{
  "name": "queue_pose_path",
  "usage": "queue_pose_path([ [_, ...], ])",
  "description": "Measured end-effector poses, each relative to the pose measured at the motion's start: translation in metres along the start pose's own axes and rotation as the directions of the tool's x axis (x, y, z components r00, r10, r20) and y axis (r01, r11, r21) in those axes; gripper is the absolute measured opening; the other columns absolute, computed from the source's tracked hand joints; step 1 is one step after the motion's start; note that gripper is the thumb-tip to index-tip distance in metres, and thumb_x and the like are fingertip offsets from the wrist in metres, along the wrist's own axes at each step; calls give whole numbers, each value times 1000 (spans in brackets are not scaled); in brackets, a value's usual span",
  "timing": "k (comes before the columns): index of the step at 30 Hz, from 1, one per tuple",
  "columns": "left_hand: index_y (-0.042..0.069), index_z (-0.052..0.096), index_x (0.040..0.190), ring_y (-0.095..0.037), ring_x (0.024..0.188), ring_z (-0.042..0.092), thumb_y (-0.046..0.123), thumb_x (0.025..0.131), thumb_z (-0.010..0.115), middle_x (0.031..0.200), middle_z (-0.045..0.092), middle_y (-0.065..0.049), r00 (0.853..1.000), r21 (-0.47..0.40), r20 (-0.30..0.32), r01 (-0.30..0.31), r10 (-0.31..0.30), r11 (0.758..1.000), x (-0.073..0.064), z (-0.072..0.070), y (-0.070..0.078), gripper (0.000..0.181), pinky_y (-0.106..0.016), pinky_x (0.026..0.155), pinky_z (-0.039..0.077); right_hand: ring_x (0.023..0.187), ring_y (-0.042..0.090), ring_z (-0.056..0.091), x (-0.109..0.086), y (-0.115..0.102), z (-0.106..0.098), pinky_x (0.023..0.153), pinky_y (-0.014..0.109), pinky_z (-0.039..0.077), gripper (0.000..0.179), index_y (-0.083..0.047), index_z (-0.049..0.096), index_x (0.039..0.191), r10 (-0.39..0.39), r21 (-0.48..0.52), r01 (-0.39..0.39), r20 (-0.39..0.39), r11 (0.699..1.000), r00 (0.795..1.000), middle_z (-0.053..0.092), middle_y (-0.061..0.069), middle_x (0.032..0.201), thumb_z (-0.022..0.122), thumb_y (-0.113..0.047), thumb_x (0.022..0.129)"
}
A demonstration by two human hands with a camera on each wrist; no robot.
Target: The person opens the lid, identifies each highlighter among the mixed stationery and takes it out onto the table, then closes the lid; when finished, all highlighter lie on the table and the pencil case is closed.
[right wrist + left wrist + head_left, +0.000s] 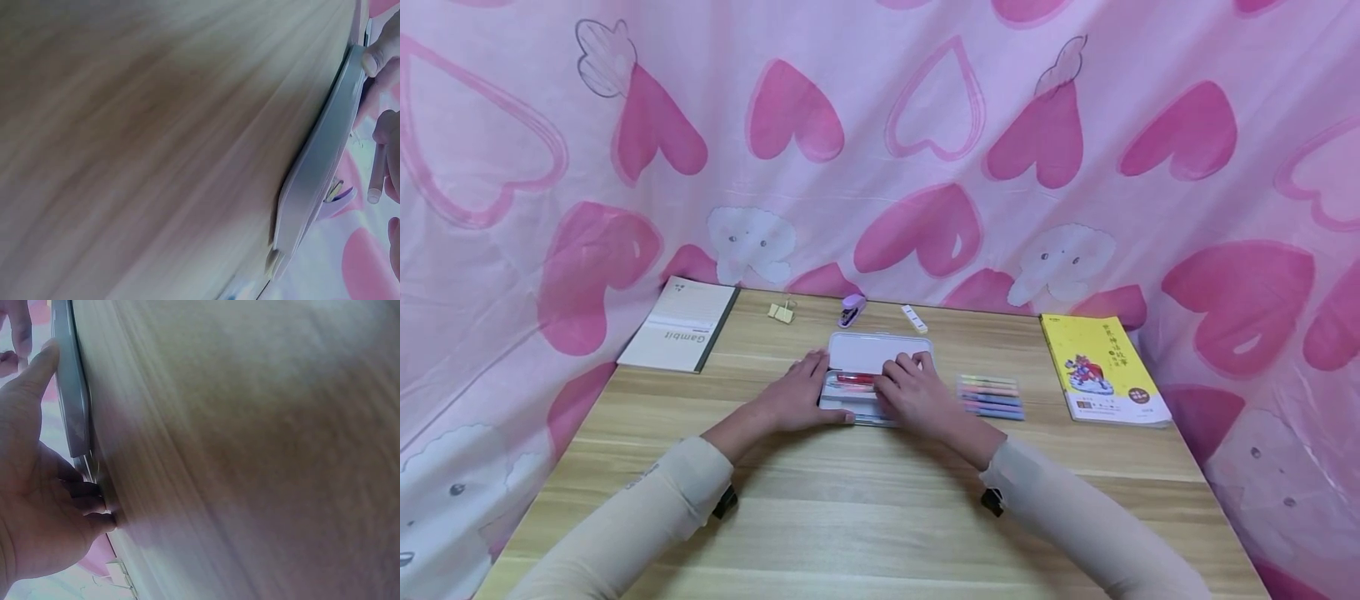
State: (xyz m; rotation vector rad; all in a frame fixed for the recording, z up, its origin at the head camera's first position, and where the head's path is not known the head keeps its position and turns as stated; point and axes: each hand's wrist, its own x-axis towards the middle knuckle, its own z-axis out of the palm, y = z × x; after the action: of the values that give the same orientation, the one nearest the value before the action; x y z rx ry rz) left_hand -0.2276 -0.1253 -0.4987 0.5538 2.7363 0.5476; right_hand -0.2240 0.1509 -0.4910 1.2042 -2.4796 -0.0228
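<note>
An opened pencil case lies on the table, its pale lid tipped to the far side. Inside the near half are a red pen and other slim pens. My left hand holds the case's left end, its thumb along the front rim and its fingers around the side. Over the right part of the case, my right hand pinches a pen with a pale, see-through end. That pen lies roughly level above the rim; the hand hides most of it in the head view.
Several coloured pens lie in a row right of the case. Behind it are a beige binder clip, a purple stapler and a small white block. A notebook lies left, a yellow book right.
</note>
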Motion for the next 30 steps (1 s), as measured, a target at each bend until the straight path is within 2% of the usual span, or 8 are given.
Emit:
queue_pose_path([
  [10, -6, 13, 174, -45, 172, 16, 83, 89, 71, 185, 14, -25, 1000, -12, -4, -5, 5, 1000, 0, -1, -1, 137, -57, 140, 21, 115, 27, 57, -30, 18, -12, 107, 53, 47, 34, -14, 77, 133, 100, 61, -104, 67, 993, 993, 71, 4, 123, 82, -29, 103],
  [18, -6, 13, 174, -45, 172, 16, 86, 89, 69, 184, 14, -26, 1000, 5, -4, -16, 16, 1000, 4, 2, -5, 138, -58, 141, 20, 112, 27, 57, -59, 30, -11, 105, 55, 47, 27, -13, 75, 130, 145, 88, -148, 48, 985, 988, 70, 4, 121, 79, -22, 104],
  [22, -6, 12, 174, -45, 172, 16, 85, 89, 69, 184, 14, -26, 1000, 8, -3, -12, 12, 1000, 4, 3, -5, 138, -58, 140, 21, 112, 26, 55, -75, 34, -11, 104, 55, 46, 24, -15, 75, 129, 180, 107, -187, 75, 976, 981, 69, 2, 120, 77, -19, 106],
  [25, -7, 13, 174, -46, 172, 16, 85, 89, 70, 184, 14, -26, 1000, 5, -3, -10, 10, 1000, 3, 3, -4, 137, -58, 140, 22, 111, 25, 55, -88, 37, -10, 105, 55, 45, 22, -17, 75, 127, 209, 117, -217, 80, 969, 975, 69, 1, 119, 78, -21, 105],
  [30, -6, 13, 174, -45, 172, 16, 85, 89, 70, 184, 14, -26, 1000, 3, -5, -9, 9, 1000, 1, 3, -3, 137, -58, 140, 22, 107, 25, 56, -106, 44, -10, 102, 54, 44, 22, -17, 75, 121, 242, 119, -246, 43, 962, 969, 70, 2, 117, 82, -24, 101],
])
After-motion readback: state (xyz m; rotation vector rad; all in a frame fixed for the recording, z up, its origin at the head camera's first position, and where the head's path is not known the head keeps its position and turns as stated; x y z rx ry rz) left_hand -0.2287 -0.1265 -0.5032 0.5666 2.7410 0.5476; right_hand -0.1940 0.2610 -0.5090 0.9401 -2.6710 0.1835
